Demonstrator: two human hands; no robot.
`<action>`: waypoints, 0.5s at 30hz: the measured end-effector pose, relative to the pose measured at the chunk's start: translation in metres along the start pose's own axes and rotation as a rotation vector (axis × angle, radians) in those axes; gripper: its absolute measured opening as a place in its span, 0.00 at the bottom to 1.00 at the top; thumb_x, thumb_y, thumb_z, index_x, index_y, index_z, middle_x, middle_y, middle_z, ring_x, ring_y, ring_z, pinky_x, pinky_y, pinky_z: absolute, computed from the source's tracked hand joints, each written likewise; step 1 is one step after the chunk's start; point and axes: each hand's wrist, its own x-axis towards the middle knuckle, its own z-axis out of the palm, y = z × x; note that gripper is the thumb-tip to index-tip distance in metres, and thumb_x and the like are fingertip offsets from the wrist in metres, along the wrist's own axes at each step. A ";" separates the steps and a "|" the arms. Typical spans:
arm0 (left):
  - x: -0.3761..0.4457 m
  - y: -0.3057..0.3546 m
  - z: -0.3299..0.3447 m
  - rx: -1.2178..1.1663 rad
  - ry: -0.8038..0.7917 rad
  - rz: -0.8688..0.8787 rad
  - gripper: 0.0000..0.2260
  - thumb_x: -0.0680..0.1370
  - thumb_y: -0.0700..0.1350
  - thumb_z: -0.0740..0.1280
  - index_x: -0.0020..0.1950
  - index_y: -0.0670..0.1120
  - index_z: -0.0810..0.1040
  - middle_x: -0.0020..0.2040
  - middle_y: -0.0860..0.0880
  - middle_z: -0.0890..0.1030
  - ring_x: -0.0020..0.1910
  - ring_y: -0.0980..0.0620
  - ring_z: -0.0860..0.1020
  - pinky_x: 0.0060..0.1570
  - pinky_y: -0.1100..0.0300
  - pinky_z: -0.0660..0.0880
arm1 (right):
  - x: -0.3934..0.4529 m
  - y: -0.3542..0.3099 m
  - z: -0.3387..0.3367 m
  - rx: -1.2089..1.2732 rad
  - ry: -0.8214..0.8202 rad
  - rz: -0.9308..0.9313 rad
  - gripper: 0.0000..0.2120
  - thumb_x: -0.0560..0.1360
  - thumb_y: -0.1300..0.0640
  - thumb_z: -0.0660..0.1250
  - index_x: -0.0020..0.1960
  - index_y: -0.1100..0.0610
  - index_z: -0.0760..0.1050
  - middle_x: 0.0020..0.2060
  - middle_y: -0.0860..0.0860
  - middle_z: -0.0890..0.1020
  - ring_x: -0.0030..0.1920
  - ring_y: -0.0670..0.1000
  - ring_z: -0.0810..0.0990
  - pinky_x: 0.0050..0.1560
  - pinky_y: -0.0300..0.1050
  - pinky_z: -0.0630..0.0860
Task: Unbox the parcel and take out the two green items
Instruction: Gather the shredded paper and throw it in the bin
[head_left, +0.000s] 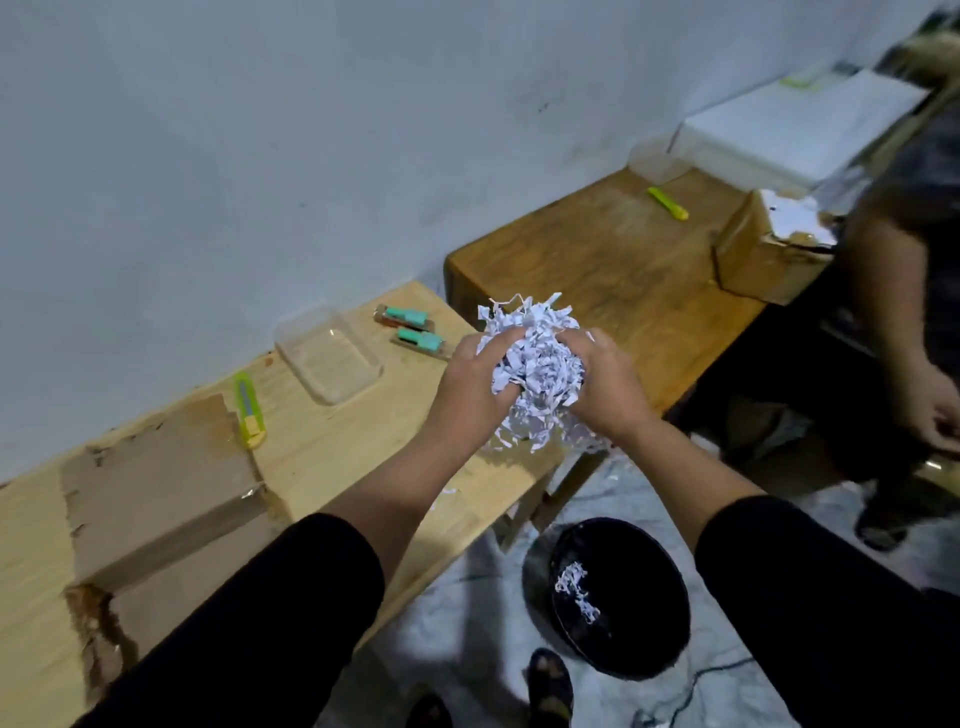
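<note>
A wad of white shredded paper (535, 364) is squeezed between my left hand (467, 384) and my right hand (608, 384), held over the right end of the light wooden table (332, 457). Two green items (413, 328) in brown backing lie side by side on the table near the wall, just left of my hands. The opened cardboard parcel (156, 488) sits at the table's left, its flaps torn.
A clear plastic tray (327, 361) and a yellow-green box cutter (248, 410) lie between parcel and green items. A black bin (618, 597) holding some shreds stands on the floor below. At right, another person sits by a darker table (597, 260) with their own box (769, 249) and cutter (667, 202).
</note>
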 end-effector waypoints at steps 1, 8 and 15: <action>0.000 0.008 0.011 -0.009 -0.026 0.018 0.29 0.70 0.36 0.68 0.68 0.54 0.70 0.60 0.43 0.73 0.60 0.47 0.72 0.54 0.75 0.57 | -0.009 0.010 -0.006 -0.011 0.004 0.036 0.29 0.67 0.65 0.72 0.66 0.55 0.70 0.58 0.59 0.75 0.60 0.58 0.73 0.52 0.31 0.60; -0.027 0.039 0.123 -0.026 -0.248 0.043 0.29 0.71 0.41 0.67 0.69 0.61 0.65 0.63 0.48 0.72 0.60 0.50 0.72 0.59 0.65 0.66 | -0.077 0.108 -0.022 -0.045 -0.002 0.297 0.33 0.65 0.70 0.70 0.67 0.56 0.69 0.62 0.59 0.74 0.64 0.58 0.72 0.62 0.40 0.66; -0.063 0.055 0.250 -0.068 -0.422 -0.078 0.25 0.67 0.36 0.67 0.65 0.40 0.73 0.58 0.39 0.79 0.55 0.42 0.77 0.62 0.62 0.69 | -0.135 0.220 -0.007 0.040 -0.141 0.528 0.37 0.62 0.65 0.75 0.68 0.54 0.67 0.62 0.58 0.72 0.63 0.57 0.72 0.62 0.38 0.66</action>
